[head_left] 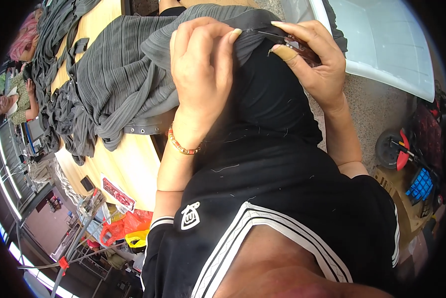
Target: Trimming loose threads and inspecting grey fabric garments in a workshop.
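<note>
A grey ribbed garment (128, 59) spreads from the table over my lap. My left hand (203, 64), with a beaded bracelet at the wrist, is closed in a pinch on the garment's smooth dark edge band. In my right hand (312, 59) is a small pair of thread snips (302, 49) with a reddish-brown body. The thin blade points left at the band, close to my left fingertips. A tan wrap covers my right thumb. Whether the blade touches the cloth I cannot tell. Loose thread bits lie on my black clothing (253, 159).
More grey garments are heaped along the wooden table (128, 159) at left, one with metal eyelets (143, 130). A phone (87, 183) and red bags (128, 226) are nearer. A white plastic bin (382, 44) stands at right, with a wheel (389, 149) beyond. Another person (22, 102) is far left.
</note>
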`<state>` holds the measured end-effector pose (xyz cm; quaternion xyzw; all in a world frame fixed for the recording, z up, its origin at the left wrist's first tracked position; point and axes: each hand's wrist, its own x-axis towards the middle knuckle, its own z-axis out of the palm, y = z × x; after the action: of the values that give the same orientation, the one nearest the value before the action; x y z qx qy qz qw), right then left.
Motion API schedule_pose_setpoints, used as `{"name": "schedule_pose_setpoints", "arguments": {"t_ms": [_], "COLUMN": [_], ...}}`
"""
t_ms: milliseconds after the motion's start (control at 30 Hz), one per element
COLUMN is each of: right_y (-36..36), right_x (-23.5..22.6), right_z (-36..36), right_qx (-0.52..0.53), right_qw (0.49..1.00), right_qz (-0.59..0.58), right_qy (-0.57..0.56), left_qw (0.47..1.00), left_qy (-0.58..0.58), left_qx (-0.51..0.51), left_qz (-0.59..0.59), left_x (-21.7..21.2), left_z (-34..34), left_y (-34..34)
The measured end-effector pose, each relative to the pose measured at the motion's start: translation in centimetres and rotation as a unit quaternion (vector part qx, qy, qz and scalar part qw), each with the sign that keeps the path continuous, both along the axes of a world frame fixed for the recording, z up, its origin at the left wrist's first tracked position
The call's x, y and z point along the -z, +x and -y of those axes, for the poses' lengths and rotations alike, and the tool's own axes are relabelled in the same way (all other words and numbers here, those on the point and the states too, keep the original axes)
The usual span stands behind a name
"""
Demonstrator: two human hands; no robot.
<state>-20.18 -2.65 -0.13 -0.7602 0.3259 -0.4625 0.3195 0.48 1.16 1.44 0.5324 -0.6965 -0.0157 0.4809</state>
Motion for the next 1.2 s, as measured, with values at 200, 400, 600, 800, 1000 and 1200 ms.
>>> {"name": "schedule_pose_setpoints", "arguments": {"t_ms": [200,400,600,800,1000,1200], "right_y": [1.3,2.1,1.9,2.3,2.9,3.3], "right_x": [-0.5,-1.3,-1.0,-1.3,-1.3,-1.2], "right_z": [-0.1,0.0,-0.6,-0.8,-0.9,-0.7], "right_qx": [0.013,0.005,0.036,0.028,0.061,0.062], "right_qw": [0.998,0.997,0.997,0.995,0.996,0.992], "right_qz": [-0.007,-0.001,-0.015,-0.025,-0.027,-0.021], "right_qy": [-0.059,-0.083,-0.065,-0.092,-0.062,-0.109], "left_qw": [0.997,0.995,0.996,0.991,0.987,0.990], "left_qy": [0.029,0.030,0.022,0.027,0.047,0.034], "left_qx": [0.015,0.024,0.025,0.025,0.007,0.016], "left_qz": [-0.076,-0.088,-0.088,-0.132,-0.157,-0.134], "left_x": [-0.3,-0.3,-0.3,-0.1,-0.1,-0.2], "left_z": [-0.3,-0.7,-0.9,-0.9,-1.0,-1.7], "left_y": [-0.2,-0.1,-0.2,-0.2,-0.2,-0.2]}}
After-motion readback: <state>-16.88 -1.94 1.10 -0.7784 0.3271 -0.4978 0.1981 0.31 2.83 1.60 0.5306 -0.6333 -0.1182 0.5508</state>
